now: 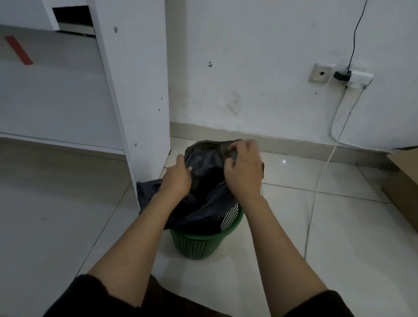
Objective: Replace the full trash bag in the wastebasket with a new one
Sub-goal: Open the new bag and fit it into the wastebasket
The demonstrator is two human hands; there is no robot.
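Both hands are grabbing plastic right now: left hand (176, 178) pinching the near-left side of the black trash bag (207, 182), right hand (244, 169) bunching its top. The bag is still sitting in the green wastebasket (200, 243). Looks like early days, nothing lifted out yet, and another dark bag (147, 191) is lying just left of the wastebasket, maybe the replacement.

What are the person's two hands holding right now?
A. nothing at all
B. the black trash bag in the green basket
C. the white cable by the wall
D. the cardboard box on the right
B: both the left hand and the right hand grip the top of the black trash bag, which sits in the green wastebasket.
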